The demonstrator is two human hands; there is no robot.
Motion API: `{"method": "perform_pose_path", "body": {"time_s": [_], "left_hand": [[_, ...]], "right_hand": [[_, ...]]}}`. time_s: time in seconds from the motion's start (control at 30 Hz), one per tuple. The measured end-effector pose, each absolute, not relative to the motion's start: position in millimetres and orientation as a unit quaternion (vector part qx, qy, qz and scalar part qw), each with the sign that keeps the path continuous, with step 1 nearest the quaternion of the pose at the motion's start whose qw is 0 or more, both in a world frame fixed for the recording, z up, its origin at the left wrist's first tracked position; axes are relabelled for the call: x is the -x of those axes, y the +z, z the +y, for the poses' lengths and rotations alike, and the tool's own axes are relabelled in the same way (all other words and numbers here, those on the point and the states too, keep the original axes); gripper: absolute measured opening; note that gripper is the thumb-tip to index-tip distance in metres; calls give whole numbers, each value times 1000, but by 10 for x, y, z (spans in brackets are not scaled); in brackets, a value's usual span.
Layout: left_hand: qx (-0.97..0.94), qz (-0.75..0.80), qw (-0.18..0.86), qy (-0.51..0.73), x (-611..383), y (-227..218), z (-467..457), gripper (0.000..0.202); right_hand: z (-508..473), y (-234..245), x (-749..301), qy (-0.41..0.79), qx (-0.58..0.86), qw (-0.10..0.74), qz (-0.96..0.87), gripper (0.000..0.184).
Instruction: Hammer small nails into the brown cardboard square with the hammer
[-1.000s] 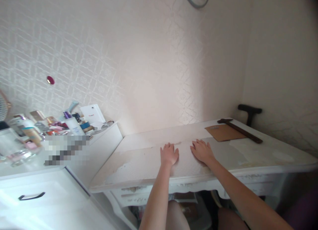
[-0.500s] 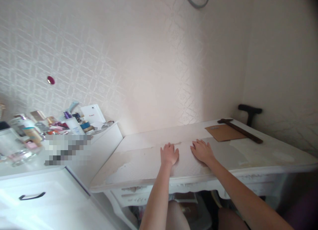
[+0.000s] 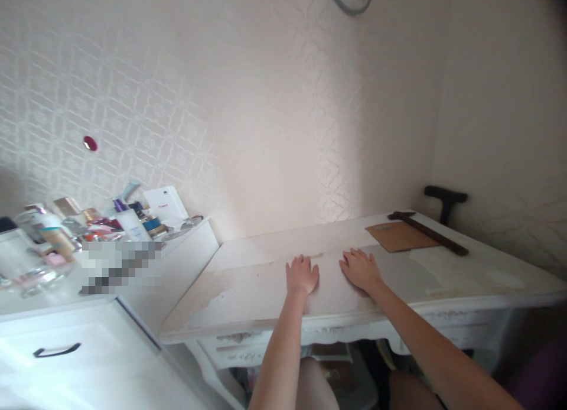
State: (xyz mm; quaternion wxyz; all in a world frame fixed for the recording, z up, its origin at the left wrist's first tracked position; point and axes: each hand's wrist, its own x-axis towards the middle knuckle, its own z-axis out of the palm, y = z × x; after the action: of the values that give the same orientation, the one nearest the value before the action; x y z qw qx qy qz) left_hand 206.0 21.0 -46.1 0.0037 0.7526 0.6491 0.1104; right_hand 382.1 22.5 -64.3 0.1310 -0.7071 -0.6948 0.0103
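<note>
Both palms face down on a worn white table (image 3: 252,280) with peeling patches on its top. My left hand (image 3: 302,275) lies flat near the middle, fingers a little apart, holding nothing. A short gap to its right, my right hand (image 3: 361,270) rests the same way, fingers spread and nothing in them. Beyond my right hand is a brown cardboard-like sheet or pad (image 3: 401,237). Across its right side lies a hammer (image 3: 436,233) with a dark handle, its head toward the wall.
To the left, a white cabinet (image 3: 26,324) carries a crowd of cosmetic bottles (image 3: 133,224) and a white box (image 3: 166,203). Part of its top is pixelated. A black T-shaped handle (image 3: 446,200) stands behind the table's far right corner. A grey cable loop (image 3: 352,11) hangs on the wall.
</note>
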Motion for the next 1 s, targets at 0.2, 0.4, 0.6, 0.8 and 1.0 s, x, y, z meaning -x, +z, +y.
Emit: {"method": "perform_pose_path", "body": {"time_s": [0.2, 0.4, 0.6, 0.8, 1.0], "left_hand": [[-753, 648, 3, 115, -2058, -470, 211, 44], [-754, 646, 0, 120, -2058, -477, 213, 45], [-754, 647, -1, 114, -2063, -470, 211, 45], [-753, 650, 3, 106, -2064, -459, 205, 45], [-752, 651, 1, 106, -2062, -462, 212, 46]], "right_hand": [[214, -635, -3819, 7, 706, 135, -695, 44], [225, -654, -3824, 9, 706, 134, -695, 44], [230, -656, -3828, 10, 707, 135, -695, 44], [225, -654, -3828, 9, 704, 137, -696, 45], [224, -655, -3826, 10, 706, 137, -695, 45]]}}
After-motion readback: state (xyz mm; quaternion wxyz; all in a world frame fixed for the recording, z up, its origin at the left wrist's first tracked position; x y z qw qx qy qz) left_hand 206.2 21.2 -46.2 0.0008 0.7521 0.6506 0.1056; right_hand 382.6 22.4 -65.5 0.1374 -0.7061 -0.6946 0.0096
